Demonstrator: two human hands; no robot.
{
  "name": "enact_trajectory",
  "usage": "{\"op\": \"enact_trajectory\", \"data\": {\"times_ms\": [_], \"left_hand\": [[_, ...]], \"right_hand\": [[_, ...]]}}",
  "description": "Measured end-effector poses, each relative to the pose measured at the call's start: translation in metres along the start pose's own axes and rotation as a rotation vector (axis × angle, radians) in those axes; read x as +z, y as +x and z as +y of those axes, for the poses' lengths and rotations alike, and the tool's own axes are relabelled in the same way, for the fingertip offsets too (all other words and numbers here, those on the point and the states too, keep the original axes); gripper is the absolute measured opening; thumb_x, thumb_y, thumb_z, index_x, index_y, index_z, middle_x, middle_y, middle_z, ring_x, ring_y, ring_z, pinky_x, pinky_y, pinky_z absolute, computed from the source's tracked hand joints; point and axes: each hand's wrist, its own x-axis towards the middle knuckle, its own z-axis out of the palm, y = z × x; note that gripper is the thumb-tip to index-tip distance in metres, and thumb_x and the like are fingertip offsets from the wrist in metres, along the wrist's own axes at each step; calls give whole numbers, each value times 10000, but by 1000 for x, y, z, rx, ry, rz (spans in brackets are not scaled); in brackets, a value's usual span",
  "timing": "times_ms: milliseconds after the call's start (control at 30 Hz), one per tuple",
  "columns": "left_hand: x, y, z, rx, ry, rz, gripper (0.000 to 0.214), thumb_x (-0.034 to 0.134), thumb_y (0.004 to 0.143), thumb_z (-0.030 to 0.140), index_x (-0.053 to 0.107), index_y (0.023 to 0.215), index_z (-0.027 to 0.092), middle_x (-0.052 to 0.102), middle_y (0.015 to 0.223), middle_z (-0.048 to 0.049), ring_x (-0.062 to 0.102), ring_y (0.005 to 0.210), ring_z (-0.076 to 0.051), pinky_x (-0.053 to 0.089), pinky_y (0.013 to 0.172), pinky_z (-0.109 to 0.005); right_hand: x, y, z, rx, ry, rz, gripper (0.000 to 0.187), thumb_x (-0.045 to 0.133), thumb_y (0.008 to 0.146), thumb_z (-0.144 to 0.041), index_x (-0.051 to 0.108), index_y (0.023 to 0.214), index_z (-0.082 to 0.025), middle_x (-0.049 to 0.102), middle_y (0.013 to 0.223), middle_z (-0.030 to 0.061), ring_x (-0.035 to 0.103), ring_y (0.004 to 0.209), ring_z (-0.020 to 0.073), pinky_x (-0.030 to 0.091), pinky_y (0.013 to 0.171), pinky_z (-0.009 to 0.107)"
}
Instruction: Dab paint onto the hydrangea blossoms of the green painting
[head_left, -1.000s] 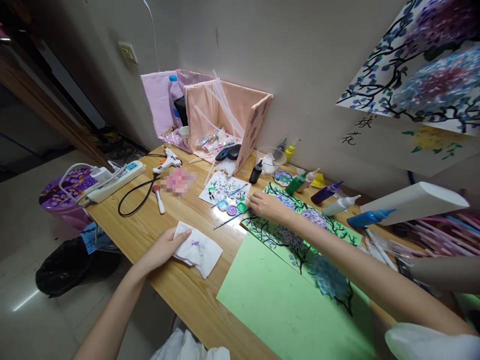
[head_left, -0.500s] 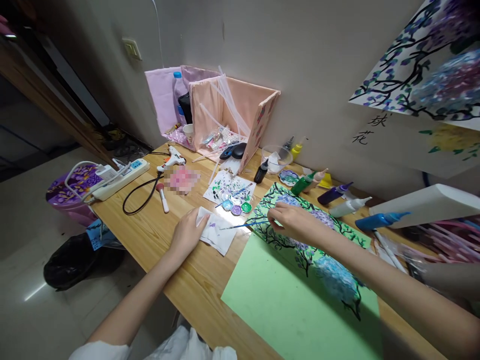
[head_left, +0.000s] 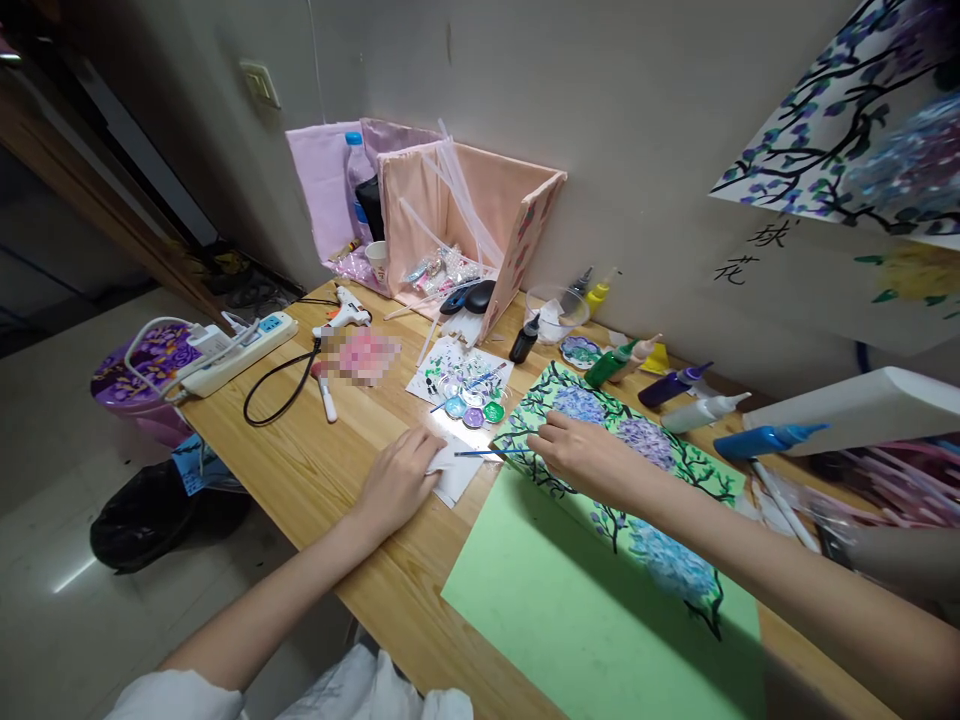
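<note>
In the head view, my left hand (head_left: 401, 475) has its fingers closed on the edge of a white tissue (head_left: 456, 482) lying on the wooden table. My right hand (head_left: 566, 445) grips a thin blue paintbrush (head_left: 495, 453), whose far end reaches left over the tissue. Whether that end touches the tissue, I cannot tell. Below my right hand lies a green sheet painted with black branches and blue and purple flowers (head_left: 667, 560). Just beyond the tissue sits a small palette (head_left: 473, 416) with blue, purple and green paint; another brush (head_left: 480, 378) rests behind it.
Paint bottles, among them black (head_left: 524, 340), green (head_left: 609, 366), purple (head_left: 671, 386) and blue (head_left: 765, 440), lie or stand along the wall side. A glue gun (head_left: 346, 308), a makeup brush (head_left: 326, 395) and a power strip (head_left: 244, 352) occupy the left. Behind is a pink fabric-covered box (head_left: 536, 215).
My left hand has moved right along the tissue, and its fingers have folded over the tissue's edge. The paintbrush has shifted slightly right with my right hand, and its purple-stained spot is now hidden.
</note>
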Motion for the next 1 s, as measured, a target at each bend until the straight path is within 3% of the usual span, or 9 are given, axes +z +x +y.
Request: {"op": "enact_trajectory", "data": {"times_ms": [133,300,400,567,767,900,1000], "left_hand": [[-2,-5,5,42,-74,-71,291,375,904,343,548,1074,182,555,981,-71,516,920,-198,419,803,-334],[5,1,-1,-13,-145,-46,249,357,918,288,546,1048,191,550,959,-53,531,893,-170,425,777,-295],[12,8,-7,3,-97,-37,214,417,900,273,529,1064,192,543,959,-46,531,885,-169,420,739,-281],[12,20,-12,78,93,-21,195,421,902,285,563,841,167,562,859,-37,520,815,-176,381,667,-282],[-11,23,-5,266,234,-22,246,369,922,300,564,873,157,563,850,-45,507,802,-176,356,682,-292],[-35,19,-15,281,270,-25,254,363,923,298,569,876,158,563,871,-57,503,803,-179,353,692,-296],[-47,14,-35,178,253,-39,262,396,909,308,576,791,159,562,800,-49,505,738,-170,349,647,-286]], "right_hand": [[0,-3,0,3,33,24,158,486,817,-82,502,691,-176,544,631,48,428,676,178,232,526,288],[-7,-4,-4,39,122,23,198,457,842,-114,498,658,-176,548,656,58,422,673,173,270,546,284],[-8,-5,-9,76,187,18,189,434,848,-106,503,685,-173,555,684,60,431,691,175,296,568,281],[0,-8,-14,166,343,46,192,382,851,-55,509,767,-173,554,697,44,438,725,176,313,578,262],[1,-16,-16,165,338,209,270,329,818,26,524,796,-159,558,729,57,410,722,181,326,607,273],[-9,-29,-13,135,250,329,320,293,803,54,532,815,-159,549,714,65,409,712,187,338,608,282],[-14,-48,-3,227,221,431,266,323,842,-5,531,876,-167,569,743,77,442,753,203,367,642,299]]}}
